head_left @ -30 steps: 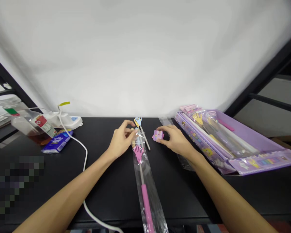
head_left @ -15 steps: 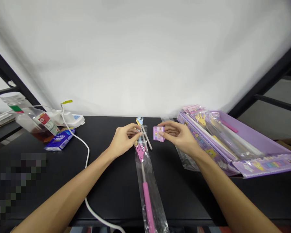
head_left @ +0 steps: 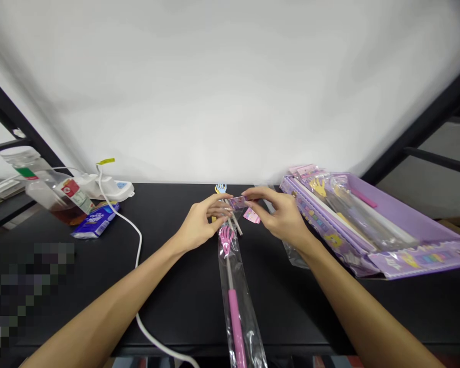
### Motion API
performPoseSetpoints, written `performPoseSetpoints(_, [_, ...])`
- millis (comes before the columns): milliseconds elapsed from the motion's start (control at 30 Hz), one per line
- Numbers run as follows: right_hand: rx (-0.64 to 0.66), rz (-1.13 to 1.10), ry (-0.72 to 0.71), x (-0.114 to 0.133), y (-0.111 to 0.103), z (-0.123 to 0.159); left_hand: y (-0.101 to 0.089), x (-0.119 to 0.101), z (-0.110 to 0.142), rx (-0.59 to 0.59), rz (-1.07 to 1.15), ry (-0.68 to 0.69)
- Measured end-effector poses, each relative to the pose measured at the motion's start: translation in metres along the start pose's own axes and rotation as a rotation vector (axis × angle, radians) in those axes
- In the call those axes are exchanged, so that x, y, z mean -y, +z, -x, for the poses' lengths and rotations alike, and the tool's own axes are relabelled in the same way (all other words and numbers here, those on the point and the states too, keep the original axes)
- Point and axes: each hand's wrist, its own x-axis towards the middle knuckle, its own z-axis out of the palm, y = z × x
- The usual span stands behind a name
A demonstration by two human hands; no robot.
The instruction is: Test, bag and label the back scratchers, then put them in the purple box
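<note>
Pink-handled hand-shaped scratcher (head_left: 235, 322): smooth pink plastic-looking grip, shiny metal rod
Long clear sleeve (head_left: 251, 312): glossy, crinkled plastic
Purple printed open box (head_left: 391, 214): card-like, with a sheen
Black flat surface (head_left: 184, 301): looked smooth, mostly matt

Likely a home desk: black desktop (head_left: 184, 296), power strip (head_left: 119, 192), bottle (head_left: 49, 191), blue packet (head_left: 95, 223).

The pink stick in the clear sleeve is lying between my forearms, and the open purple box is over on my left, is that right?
Not quite: the head view shows the open purple box on your right, not your left. The pink stick does lie in its clear sleeve between your left forearm and right forearm.
</note>
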Motion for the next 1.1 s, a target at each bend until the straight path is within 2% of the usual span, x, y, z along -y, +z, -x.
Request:
performPoseSetpoints(300, [0.157, 0.182, -0.063, 0.003, -0.005, -0.01, 0.001, 0.0, 0.001, -0.008, 0.037, -0.02])
performPoseSetpoints(733, [0.173, 0.192, 0.009, 0.005, 0.009, -0.009, 0.004, -0.003, 0.001, -0.059, 0.103, -0.11])
performPoseSetpoints(1033, [0.191, 0.306, -0.172, 0.004, 0.011, -0.001, 0.002, -0.002, -0.001, -0.119, 0.183, -0.184])
performPoseSetpoints(1100, [0.153, 0.287, -0.182, 0.005, 0.009, -0.001, 0.0, 0.001, -0.003, -0.141, 0.168, -0.17])
